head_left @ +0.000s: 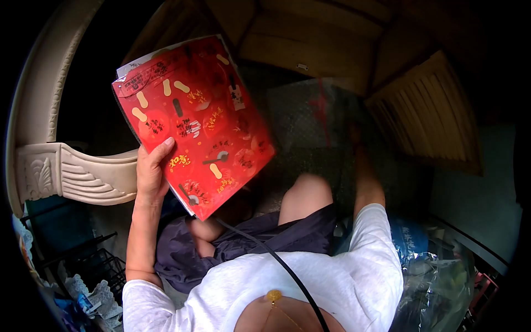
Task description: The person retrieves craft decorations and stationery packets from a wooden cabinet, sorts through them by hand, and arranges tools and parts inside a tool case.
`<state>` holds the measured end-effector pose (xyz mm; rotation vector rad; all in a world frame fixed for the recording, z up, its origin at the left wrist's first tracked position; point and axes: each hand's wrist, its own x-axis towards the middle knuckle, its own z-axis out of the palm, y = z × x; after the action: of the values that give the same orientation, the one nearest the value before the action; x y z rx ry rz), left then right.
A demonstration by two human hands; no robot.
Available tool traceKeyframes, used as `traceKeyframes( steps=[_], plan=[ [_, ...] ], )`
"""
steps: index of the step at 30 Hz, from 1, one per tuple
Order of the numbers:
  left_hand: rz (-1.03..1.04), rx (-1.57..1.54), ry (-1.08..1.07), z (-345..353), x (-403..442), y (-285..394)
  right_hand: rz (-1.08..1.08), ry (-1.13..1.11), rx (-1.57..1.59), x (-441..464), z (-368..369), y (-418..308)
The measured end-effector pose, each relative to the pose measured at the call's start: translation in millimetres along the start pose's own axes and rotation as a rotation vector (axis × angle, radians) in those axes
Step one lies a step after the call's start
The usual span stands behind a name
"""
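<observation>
Held red packet up in left hand, left of centre and reaching into the upper left of the frame. Clamped its lower-left long edge firmly, thumb on the printed face, fingers mostly hidden behind. Extended right arm toward the dark area right of centre, near clear plastic sheet and slatted wooden door. Lost right hand in shadow; could not tell finger spacing or any contact.

Judged step in hand as one-handed holding of the packet, with right arm reaching low and away. Judged next move to call for a steady pinch at the edge, pale sheets kept from sliding out, and support for the far side.

Traced long axis from upper left down to lower right, steeper than a diagonal. Pointed one short end at the top of the frame, the other down toward knee. Found printed face turned to the camera, pale sheets jutting past the top short edge. Noted carved pale furniture beside left wrist, and black cord just below the packet's lowest corner.
</observation>
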<state>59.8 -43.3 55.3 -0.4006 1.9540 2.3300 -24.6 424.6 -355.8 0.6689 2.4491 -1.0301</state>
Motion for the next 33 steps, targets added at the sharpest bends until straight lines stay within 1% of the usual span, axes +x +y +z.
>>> traceKeyframes(
  steps=[2,3,6,7,9,11,13,15,17,18,19,20,21,23,25,27,29,30,31,33],
  plan=[
    [-0.003,0.002,0.003,-0.9,-0.3,-0.3,0.119,0.015,0.357,-74.2,-28.2,-71.0],
    [-0.005,0.004,0.007,-0.7,-0.8,-0.5,0.093,0.045,0.404,-71.9,-29.2,-75.3],
    [-0.030,-0.026,0.008,3.8,-3.9,2.7,-0.071,0.130,0.391,-44.1,-23.3,-73.8],
    [-0.009,-0.028,0.021,5.6,-4.6,2.3,-0.122,0.150,0.386,-38.6,-19.8,-77.2],
    [-0.042,-0.019,0.043,9.9,-7.4,4.2,-0.219,0.172,0.386,-34.5,-12.3,-95.0],
    [-0.078,-0.070,0.016,16.5,-8.4,7.2,-0.276,0.171,0.402,-39.4,-6.9,-113.7],
    [-0.166,-0.096,-0.070,29.0,-6.6,12.6,-0.296,0.154,0.402,-54.3,-6.9,-126.1],
    [-0.207,-0.088,-0.166,46.7,-3.9,26.5,-0.306,0.131,0.400,-73.2,-9.8,-141.0],
    [-0.188,-0.091,-0.295,66.8,-5.5,33.3,-0.316,0.096,0.387,-99.1,-16.2,-157.8],
    [-0.200,-0.034,-0.362,78.3,-6.5,40.0,-0.320,0.083,0.379,-110.1,-21.2,-162.4],
    [-0.201,0.034,-0.423,75.2,0.1,44.0,-0.327,0.060,0.373,-117.9,-20.3,-177.7],
    [-0.167,0.063,-0.476,76.2,0.4,50.5,-0.323,0.050,0.361,-132.8,-27.7,-183.7],
    [-0.138,0.094,-0.538,84.8,-6.3,63.2,-0.319,0.032,0.353,-147.4,-38.6,-193.3],
    [-0.048,0.011,-0.598,100.1,-24.7,96.7,-0.320,0.006,0.336,-180.0,-63.0,-212.2],
    [-0.170,0.064,-0.632,102.7,-39.0,139.0,-0.339,-0.028,0.320,-213.4,-92.4,-237.6],
    [-0.167,0.042,-0.555,102.3,-50.7,170.4,-0.359,-0.049,0.311,-251.4,-123.8,-261.7],
    [0.034,-0.073,-0.558,110.6,-57.3,216.2,-0.389,-0.072,0.310,-291.4,-166.0,-288.1],
    [-0.036,-0.028,-0.510,115.2,-61.1,255.0,-0.408,-0.083,0.306,-312.4,-187.9,-302.1],
    [0.020,-0.099,-0.474,121.8,-62.1,285.7,-0.430,-0.099,0.302,-333.1,-211.1,-316.6],
    [0.039,-0.055,-0.425,125.9,-59.7,350.1,-0.504,-0.134,0.296,-381.1,-260.8,-351.8]
  ],
)
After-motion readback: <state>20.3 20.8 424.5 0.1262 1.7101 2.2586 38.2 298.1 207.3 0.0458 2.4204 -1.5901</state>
